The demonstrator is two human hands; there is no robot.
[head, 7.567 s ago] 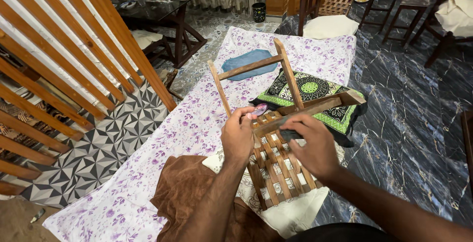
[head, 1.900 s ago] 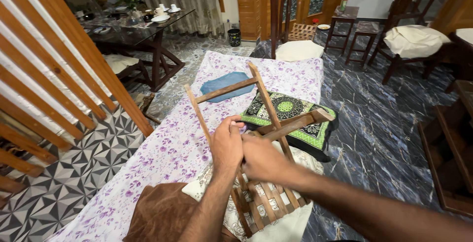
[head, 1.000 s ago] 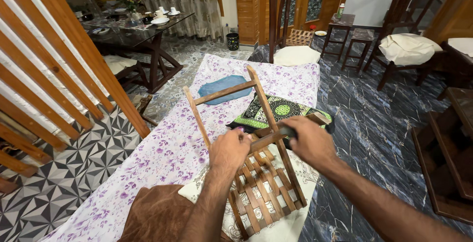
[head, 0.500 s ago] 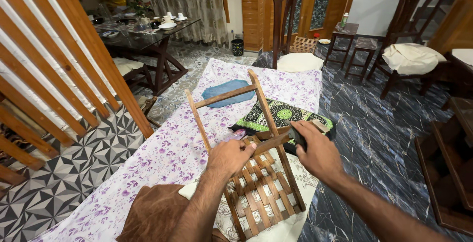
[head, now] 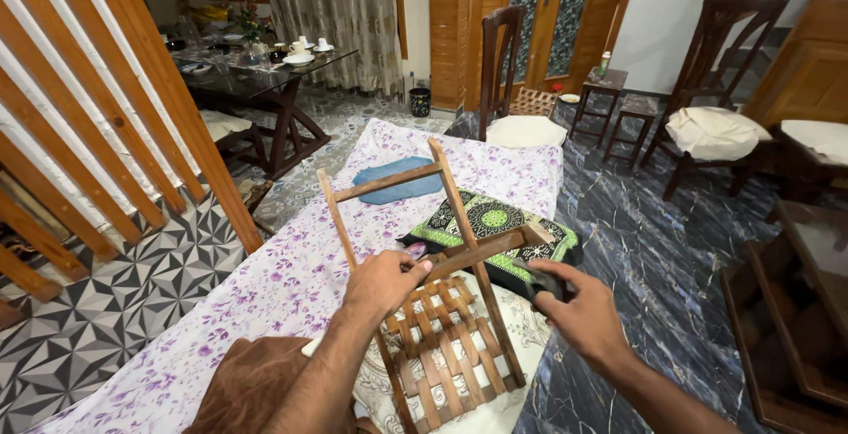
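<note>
Small folding wooden stool with a slatted lattice seat point(head: 437, 346) sits at centre, tipped up on the white floral-print bedsheet point(head: 291, 279) spread on the floor, legs and top rail pointing to 12 o'clock. Rigid hardwood frame, looks light enough for one hand, not fragile, but the hinge joints can pinch; best hold is on the side rails or the cross bar, not the thin slats.

Left hand point(head: 382, 281) is at the cross bar around 9 o'clock of the seat, fingers curled shut on the frame with something small and pink pinched there; can't tell what it is. Right hand point(head: 579, 319) is at 3 o'clock, clear of the frame, fingers wrapped around a small dark object point(head: 548, 286), kind unclear.

Green and black patterned cushion point(head: 495, 226) lies behind the stool at 1 o'clock, blue cloth point(head: 397, 180) at 11 o'clock, brown fabric point(head: 252, 385) at 7 o'clock
</note>
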